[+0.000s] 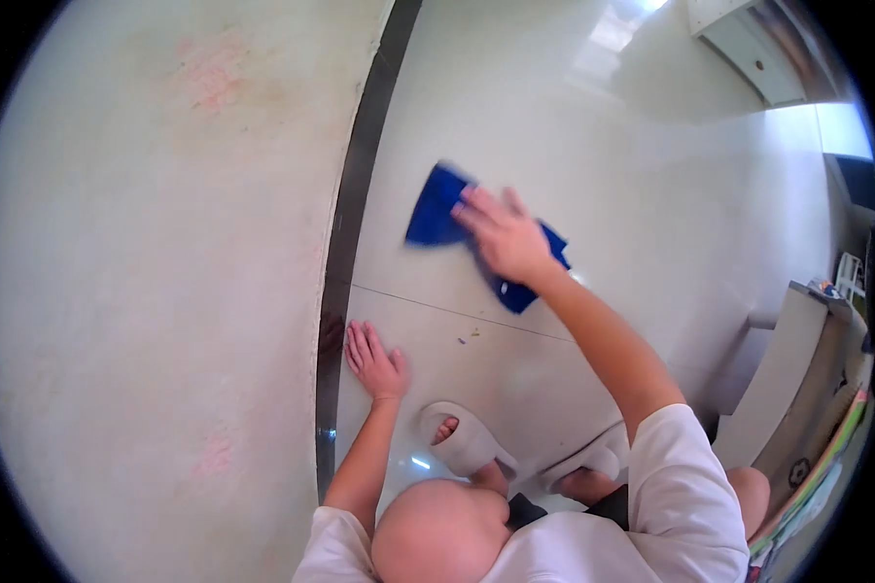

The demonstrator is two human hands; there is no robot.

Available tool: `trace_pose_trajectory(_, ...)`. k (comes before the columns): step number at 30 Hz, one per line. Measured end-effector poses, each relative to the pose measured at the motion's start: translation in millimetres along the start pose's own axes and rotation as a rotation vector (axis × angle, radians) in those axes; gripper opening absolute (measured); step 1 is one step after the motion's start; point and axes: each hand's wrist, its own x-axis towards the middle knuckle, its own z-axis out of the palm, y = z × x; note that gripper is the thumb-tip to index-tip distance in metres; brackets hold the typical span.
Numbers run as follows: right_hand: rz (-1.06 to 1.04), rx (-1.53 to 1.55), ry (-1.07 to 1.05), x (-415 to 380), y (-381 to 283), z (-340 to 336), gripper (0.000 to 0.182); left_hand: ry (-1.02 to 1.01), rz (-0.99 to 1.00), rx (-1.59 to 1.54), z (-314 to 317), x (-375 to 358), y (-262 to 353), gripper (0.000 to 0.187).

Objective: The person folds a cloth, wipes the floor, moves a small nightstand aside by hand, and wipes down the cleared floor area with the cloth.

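Observation:
A dark blue cloth [437,206] lies on the pale glossy floor tiles, gathered narrow in the middle and fanned out at both ends. Over its middle is my right hand [506,235], slightly blurred, closed on the bunched fabric and pressing it down; the palm hides part of it. My left hand [375,361] rests flat on the floor beside the dark border strip [355,180], holding nothing, its fingers stretched out. Between the hands and my feet lie a few small crumbs [473,333].
A wall [165,291] with pinkish worn patches rises along the left. My feet are in light slippers [467,437] near the bottom. White furniture [734,49] stands at the upper right, and a pale cabinet-like piece [773,379] with various items stands at the right.

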Motion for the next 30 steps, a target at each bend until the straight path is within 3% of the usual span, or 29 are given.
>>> trace_pose_trajectory(4,0.282,-0.183,0.186,42.5,50.7,4.9,0.060,-0.013,-0.005,0.007,1.2,-0.6,4.1,0.084)
trace_pose_trajectory(8,0.320,-0.175,0.220,76.1,27.9,28.5,0.068,-0.010,-0.003,-0.002,0.6,1.3,6.5,0.086)
trace_pose_trajectory(15,-0.072,0.043,-0.020,83.6,-59.3,69.6,0.060,-0.013,-0.002,0.000,-4.9,2.4,9.6,0.084)
trace_pose_trajectory(21,-0.564,0.237,-0.221,16.8,-101.5,81.5,0.047,0.050,0.028,-0.005,0.3,1.5,6.5,0.080)
trace_pose_trajectory(25,-0.702,0.265,-0.389,8.5,-63.2,55.8,0.045,0.074,0.029,-0.007,3.2,0.1,3.6,0.079)
trace_pose_trajectory(30,-0.622,0.196,-0.405,19.4,3.1,12.5,0.047,0.065,0.031,-0.003,-0.8,1.1,7.3,0.078)
